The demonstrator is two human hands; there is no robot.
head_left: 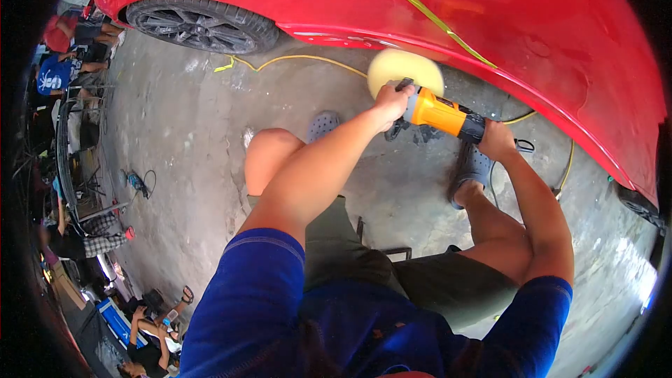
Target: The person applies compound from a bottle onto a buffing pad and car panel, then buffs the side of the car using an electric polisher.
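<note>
“Near the red car, which fills the far side, what do the hands hold?”

“An orange polisher; it is held above the floor, slightly right of centre, its pale yellow pad toward the far left; whether the pad touches the car I cannot tell.”

“And the grip?”

“Left hand closed round the front handle beside the pad; right hand wrapped round the black rear end.”

“How would it handle?”

“Fairly heavy, I'd judge, and stiff in the body; the smooth casing may be slippery; the pad looks soft and easily dented, so I'd take hold at the handle and rear end; mind the yellow cable, too, on the floor left of the pad.”
</note>
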